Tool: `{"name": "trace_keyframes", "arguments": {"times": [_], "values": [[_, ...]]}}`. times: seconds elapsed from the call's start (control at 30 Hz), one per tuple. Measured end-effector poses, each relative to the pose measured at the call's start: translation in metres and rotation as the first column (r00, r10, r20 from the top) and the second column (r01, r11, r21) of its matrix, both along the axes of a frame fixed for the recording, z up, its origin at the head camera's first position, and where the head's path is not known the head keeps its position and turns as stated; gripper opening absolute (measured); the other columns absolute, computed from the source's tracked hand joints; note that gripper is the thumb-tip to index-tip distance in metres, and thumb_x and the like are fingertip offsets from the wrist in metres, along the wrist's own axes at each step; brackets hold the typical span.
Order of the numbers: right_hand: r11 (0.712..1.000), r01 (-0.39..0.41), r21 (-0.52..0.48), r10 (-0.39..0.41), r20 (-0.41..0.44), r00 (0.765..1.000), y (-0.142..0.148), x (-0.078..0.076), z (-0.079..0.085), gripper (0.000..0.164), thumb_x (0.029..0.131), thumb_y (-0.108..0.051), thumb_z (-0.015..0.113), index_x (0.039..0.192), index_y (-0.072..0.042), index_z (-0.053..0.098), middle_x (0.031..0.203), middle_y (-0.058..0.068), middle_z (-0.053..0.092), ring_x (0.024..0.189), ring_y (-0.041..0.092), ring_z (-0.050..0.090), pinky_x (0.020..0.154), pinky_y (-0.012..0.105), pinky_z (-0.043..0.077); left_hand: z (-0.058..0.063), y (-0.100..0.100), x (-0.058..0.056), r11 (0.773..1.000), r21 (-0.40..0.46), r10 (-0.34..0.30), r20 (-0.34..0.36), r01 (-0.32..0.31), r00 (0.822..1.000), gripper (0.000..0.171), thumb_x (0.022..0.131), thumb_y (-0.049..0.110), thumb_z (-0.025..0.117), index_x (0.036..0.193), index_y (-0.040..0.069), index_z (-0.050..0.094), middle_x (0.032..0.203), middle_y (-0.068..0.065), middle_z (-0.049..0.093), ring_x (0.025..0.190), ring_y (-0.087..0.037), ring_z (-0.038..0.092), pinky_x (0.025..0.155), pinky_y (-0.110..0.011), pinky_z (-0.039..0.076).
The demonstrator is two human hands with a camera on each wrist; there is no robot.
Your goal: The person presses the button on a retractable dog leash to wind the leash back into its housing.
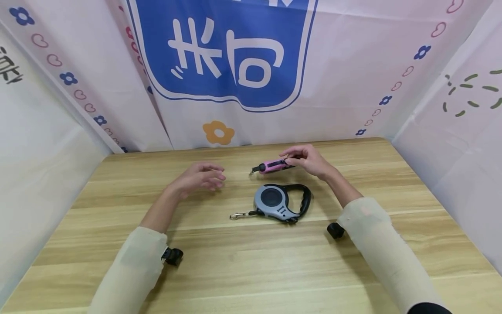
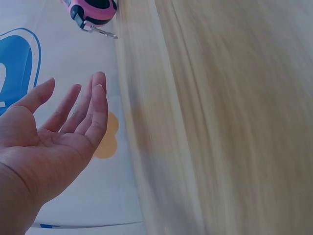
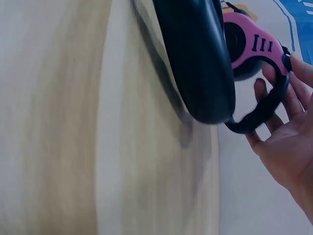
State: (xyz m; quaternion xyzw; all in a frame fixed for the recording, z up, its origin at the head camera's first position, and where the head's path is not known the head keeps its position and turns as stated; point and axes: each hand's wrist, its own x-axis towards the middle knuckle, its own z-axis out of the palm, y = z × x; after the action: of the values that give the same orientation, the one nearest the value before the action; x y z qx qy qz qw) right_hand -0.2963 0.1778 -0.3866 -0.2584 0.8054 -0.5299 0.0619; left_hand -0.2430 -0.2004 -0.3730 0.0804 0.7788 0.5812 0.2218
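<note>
My right hand [image 1: 310, 160] holds a pink and black retractable dog leash [image 1: 273, 165] by its handle, near the back of the table. In the right wrist view the thumb is at the button side and the fingers lie behind the black loop handle [image 3: 266, 108]. A grey-blue retractable leash [image 1: 270, 198] lies flat in front of it, its metal clip [image 1: 239, 215] pointing left. My left hand [image 1: 201, 176] hovers left of both leashes, fingers loosely bent and nothing in them. From the left wrist, the pink leash's clip [image 2: 102, 32] dangles free.
The wooden table [image 1: 251, 270] ends at a printed cloth backdrop [image 1: 337, 104] with a blue emblem. White cloth walls [image 1: 43, 117] stand on both sides. The grey-blue leash's dark handle [image 3: 200, 63] looms close to the right wrist camera.
</note>
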Motion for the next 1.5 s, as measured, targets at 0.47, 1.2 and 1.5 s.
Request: {"name": "trace_keyframes", "arguments": {"times": [0.47, 1.2, 1.5], "values": [[0.948, -0.163, 0.272, 0.19, -0.075, 0.979, 0.014, -0.004, 0.001, 0.031, 0.092, -0.003, 0.077, 0.122, 0.002, 0.073, 0.114, 0.016, 0.073, 0.105, 0.031, 0.067, 0.107, 0.055, 0.045, 0.005, -0.019, 0.01, 0.999, -0.045, -0.009, -0.036, 0.007, 0.999, 0.048, 0.109, 0.016, 0.052, 0.147, -0.012, 0.043, 0.133, -0.033, 0.059, 0.109, -0.033, 0.069, 0.094, -0.039, 0.057], [0.862, -0.185, 0.471, 0.241, -0.062, 0.968, 0.004, -0.002, 0.001, 0.053, 0.085, 0.004, 0.08, 0.135, -0.001, 0.064, 0.108, 0.014, 0.076, 0.109, 0.031, 0.069, 0.103, 0.053, 0.05, 0.003, -0.038, 0.019, 0.999, -0.05, -0.014, -0.036, 0.012, 0.999, 0.047, 0.109, 0.014, 0.051, 0.147, -0.013, 0.042, 0.128, -0.028, 0.064, 0.102, -0.028, 0.071, 0.093, -0.04, 0.059], [0.847, -0.167, 0.505, 0.239, -0.081, 0.968, 0.004, 0.0, 0.001, 0.05, 0.083, 0.004, 0.082, 0.131, -0.001, 0.068, 0.106, 0.012, 0.075, 0.104, 0.029, 0.069, 0.086, 0.042, 0.056, 0.002, -0.042, 0.023, 0.998, -0.058, -0.016, -0.037, 0.014, 0.999, 0.048, 0.11, 0.016, 0.052, 0.147, -0.012, 0.042, 0.129, -0.028, 0.063, 0.102, -0.026, 0.07, 0.091, -0.039, 0.059]]}}
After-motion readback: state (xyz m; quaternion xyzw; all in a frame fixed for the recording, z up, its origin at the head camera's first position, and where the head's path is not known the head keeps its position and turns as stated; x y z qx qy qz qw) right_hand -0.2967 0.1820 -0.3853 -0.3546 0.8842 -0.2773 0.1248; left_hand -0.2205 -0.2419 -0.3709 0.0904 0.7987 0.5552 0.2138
